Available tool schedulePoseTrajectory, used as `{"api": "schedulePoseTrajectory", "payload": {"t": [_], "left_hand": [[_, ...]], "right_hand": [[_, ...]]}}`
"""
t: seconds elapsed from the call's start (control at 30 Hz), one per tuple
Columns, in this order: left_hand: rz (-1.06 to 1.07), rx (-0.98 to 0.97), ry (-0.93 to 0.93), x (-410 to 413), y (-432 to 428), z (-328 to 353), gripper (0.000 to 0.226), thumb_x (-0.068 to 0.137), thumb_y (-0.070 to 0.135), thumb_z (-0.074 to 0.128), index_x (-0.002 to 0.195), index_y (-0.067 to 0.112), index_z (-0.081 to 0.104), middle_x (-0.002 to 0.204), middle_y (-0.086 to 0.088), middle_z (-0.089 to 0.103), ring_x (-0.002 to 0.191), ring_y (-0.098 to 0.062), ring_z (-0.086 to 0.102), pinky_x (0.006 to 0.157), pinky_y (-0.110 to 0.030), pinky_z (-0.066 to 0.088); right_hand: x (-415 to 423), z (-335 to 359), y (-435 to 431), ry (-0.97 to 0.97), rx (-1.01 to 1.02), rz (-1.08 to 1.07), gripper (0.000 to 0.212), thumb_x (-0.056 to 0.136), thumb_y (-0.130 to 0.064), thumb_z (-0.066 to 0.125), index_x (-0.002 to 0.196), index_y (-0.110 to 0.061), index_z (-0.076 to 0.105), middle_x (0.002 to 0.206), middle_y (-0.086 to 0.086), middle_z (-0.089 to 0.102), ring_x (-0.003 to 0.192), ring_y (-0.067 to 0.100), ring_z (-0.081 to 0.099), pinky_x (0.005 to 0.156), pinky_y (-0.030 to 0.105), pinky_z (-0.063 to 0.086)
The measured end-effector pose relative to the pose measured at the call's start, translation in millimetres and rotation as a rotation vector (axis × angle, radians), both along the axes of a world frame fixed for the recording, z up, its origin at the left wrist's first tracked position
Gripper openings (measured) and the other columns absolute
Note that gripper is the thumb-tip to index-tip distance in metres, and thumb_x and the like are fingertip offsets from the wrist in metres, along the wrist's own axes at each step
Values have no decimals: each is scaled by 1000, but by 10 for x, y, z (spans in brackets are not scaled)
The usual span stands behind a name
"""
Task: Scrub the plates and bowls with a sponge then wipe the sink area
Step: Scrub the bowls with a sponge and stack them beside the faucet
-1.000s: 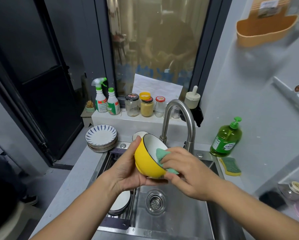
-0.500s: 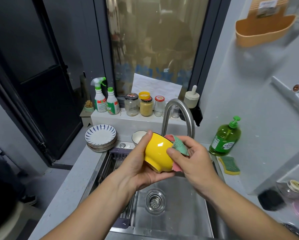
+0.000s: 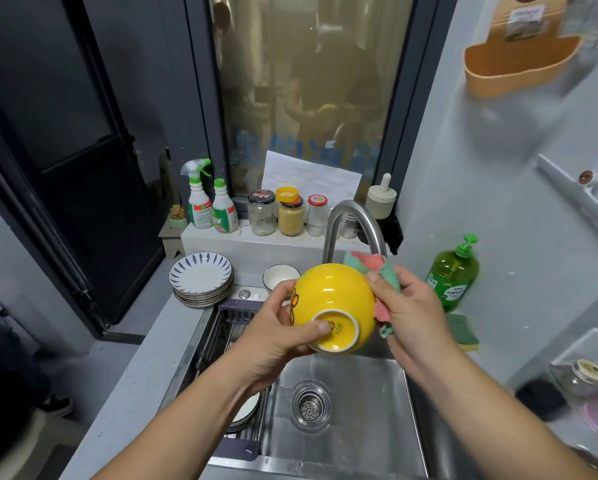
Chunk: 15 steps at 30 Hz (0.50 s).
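Observation:
A yellow bowl (image 3: 328, 296) hangs over the steel sink (image 3: 359, 410), turned so its white foot ring faces me. My left hand (image 3: 276, 337) grips it from the left, thumb on the foot ring. My right hand (image 3: 411, 313) pinches a green and pink sponge cloth (image 3: 377, 268) against the bowl's right outer wall. A stack of blue-patterned plates (image 3: 200, 278) stands on the counter at the left. A small white bowl (image 3: 280, 276) sits behind the sink. One plate (image 3: 247, 410) lies on the drying rack, partly hidden by my left forearm.
The curved faucet (image 3: 349, 220) rises just behind the yellow bowl. A green soap bottle (image 3: 453, 275) and a green-yellow sponge (image 3: 462, 332) are on the right counter. Spray bottles (image 3: 200, 199) and jars (image 3: 290, 213) line the back ledge. The drain (image 3: 310, 405) is below the bowl.
The bowl has been turned from showing its inside to showing its underside. The sponge cloth has moved from the bowl's inside to its outer right wall.

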<state>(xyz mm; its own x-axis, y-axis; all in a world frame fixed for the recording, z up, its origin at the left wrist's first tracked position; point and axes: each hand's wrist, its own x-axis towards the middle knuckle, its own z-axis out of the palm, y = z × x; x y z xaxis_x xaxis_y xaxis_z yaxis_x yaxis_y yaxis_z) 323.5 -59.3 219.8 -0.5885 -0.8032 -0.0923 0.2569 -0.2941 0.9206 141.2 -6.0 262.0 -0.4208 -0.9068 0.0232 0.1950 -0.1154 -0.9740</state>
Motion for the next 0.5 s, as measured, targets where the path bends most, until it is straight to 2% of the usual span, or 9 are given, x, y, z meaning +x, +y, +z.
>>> {"api": "schedulePoseTrajectory", "payload": {"t": [0.07,0.1,0.17,0.27,0.33,0.4,0.43,0.5], "left_hand": [[74,-83,-78,-9,4,3,84,50,20,93,126,22,55,112,-8,75,99,-25,73,82,-43,61],[104,-126,-110,-14,7,10,83,50,21,94,124,22,56,112,-11,74,98,-24,72,85,-43,61],[136,-184,-119,-27,17,22,77,54,17,94,122,17,57,108,-12,75,93,-22,71,86,-42,60],[132,-246,-130,-53,30,41,66,61,5,89,118,12,55,96,-5,76,85,-15,69,77,-32,60],[127,-308,-156,-61,19,29,67,61,0,90,117,13,56,99,-10,74,89,-16,67,78,-34,58],[131,-344,-177,-68,25,28,66,61,-2,89,116,13,57,105,-17,71,92,-19,66,84,-47,57],[146,-348,-184,-71,28,28,66,60,0,89,116,13,57,103,-16,71,91,-20,66,86,-52,57],[176,-355,-194,-59,28,52,68,57,11,90,116,14,56,95,-7,73,86,-18,66,83,-46,59]], "right_hand": [[15,3,71,347,-135,-203,16,95,-12,67,99,-25,75,93,-5,76,87,11,69,75,32,57],[31,3,110,499,-234,-210,18,94,-10,67,100,-25,75,105,-10,75,99,7,69,84,29,56],[81,-52,179,818,-377,-85,22,90,-9,63,108,-17,75,136,-7,63,130,10,55,107,26,45],[171,-144,204,1146,-360,111,44,97,-32,52,136,-14,61,157,-5,40,151,20,25,123,35,22],[199,-124,159,1296,-353,158,51,103,-42,36,145,-18,51,162,-3,32,154,25,16,124,42,15],[172,-111,77,1380,-379,159,48,104,-36,33,144,-18,53,159,-1,38,151,27,21,123,44,18],[135,-129,13,1364,-379,151,46,103,-31,35,142,-17,56,156,-1,42,149,27,26,122,44,21],[73,-157,-59,1150,-335,123,42,103,-28,38,139,-20,58,148,-8,51,143,18,38,119,37,29]]}}
